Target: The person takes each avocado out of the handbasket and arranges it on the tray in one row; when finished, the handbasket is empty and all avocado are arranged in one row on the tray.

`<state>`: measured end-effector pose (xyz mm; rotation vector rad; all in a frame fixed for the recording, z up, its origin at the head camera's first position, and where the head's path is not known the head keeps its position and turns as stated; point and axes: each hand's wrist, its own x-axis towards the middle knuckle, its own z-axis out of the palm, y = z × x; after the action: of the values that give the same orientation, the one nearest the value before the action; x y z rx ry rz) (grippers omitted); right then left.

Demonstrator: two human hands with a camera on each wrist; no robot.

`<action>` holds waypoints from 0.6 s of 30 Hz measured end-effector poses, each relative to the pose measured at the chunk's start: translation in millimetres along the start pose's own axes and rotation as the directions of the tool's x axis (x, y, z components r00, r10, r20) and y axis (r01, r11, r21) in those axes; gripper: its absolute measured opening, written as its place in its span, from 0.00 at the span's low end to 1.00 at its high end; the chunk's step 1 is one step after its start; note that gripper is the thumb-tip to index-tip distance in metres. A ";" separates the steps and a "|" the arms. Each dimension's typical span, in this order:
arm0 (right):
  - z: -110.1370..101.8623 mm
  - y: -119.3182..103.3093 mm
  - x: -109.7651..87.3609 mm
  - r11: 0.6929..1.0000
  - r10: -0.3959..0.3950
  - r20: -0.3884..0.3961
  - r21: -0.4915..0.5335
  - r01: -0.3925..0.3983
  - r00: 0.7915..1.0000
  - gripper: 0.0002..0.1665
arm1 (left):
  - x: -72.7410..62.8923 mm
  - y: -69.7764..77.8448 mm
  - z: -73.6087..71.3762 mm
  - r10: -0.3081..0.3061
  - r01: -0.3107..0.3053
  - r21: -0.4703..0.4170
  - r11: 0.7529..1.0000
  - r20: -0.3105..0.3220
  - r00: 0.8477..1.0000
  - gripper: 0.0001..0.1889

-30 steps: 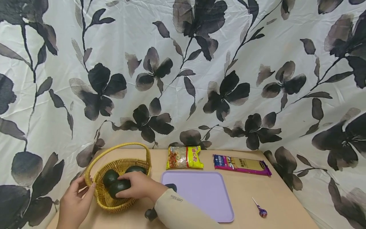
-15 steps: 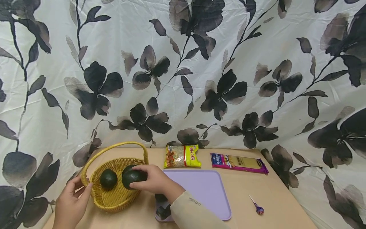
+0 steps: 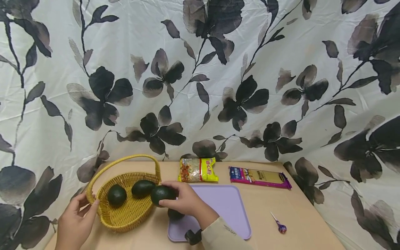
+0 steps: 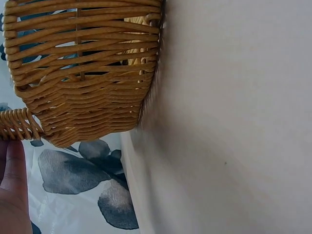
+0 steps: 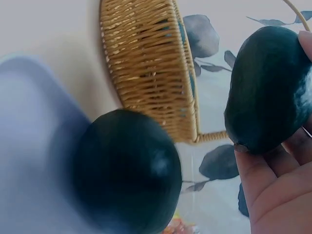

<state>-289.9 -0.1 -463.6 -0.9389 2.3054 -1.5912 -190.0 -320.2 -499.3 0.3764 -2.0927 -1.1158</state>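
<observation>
My right hand (image 3: 190, 201) holds a dark green avocado (image 3: 162, 196) just past the right rim of a yellow wicker basket (image 3: 126, 222). Thumb and fingers clasp this avocado (image 5: 268, 87) in the right wrist view. Inside the basket lie two more avocados, one at the left (image 3: 117, 195) and one near the right rim (image 3: 142, 188). Another dark avocado (image 3: 175, 214), partly hidden under my right hand, sits at the left side of a lilac tray (image 3: 218, 205). My left hand (image 3: 76, 220) grips the base of the basket's handle (image 3: 91, 189) on its left side.
Behind the tray lies a yellow food packet (image 3: 198, 170), with a long purple-and-gold packet (image 3: 260, 177) to its right. A wrapped lollipop (image 3: 281, 227) is on the table (image 3: 300, 211) right of the tray. A floral cloth (image 3: 200, 104) hangs behind.
My right hand has lifted an avocado from among those in the basket and carried it right, over the rim toward the tray. My left hand keeps its grip on the handle.
</observation>
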 end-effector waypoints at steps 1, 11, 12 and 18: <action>-1.9 1.8 -2.5 1.000 0.006 -0.006 -0.007 -0.006 1.000 0.33 | 0.2 0.3 -0.4 -0.006 0.006 0.003 1.000 0.002 1.000 0.21; -21.7 27.6 -27.4 0.997 0.069 -0.075 -0.022 -0.071 0.995 0.33 | -0.1 2.0 -0.8 -0.053 0.052 0.027 0.998 0.033 0.998 0.22; -24.3 30.4 -29.7 0.997 0.071 -0.081 -0.018 -0.073 0.994 0.33 | -0.1 1.5 -0.7 -0.059 0.058 0.032 0.998 0.038 0.998 0.22; -39.7 43.0 -41.8 0.990 0.128 -0.117 -0.035 -0.133 0.985 0.35 | -0.5 -0.1 -1.0 -0.070 0.068 0.038 0.997 0.045 0.997 0.22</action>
<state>-293.2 65.1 -493.9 -0.7056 2.4309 -1.5865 -189.0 -320.7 -499.2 0.4475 -2.1575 -1.1378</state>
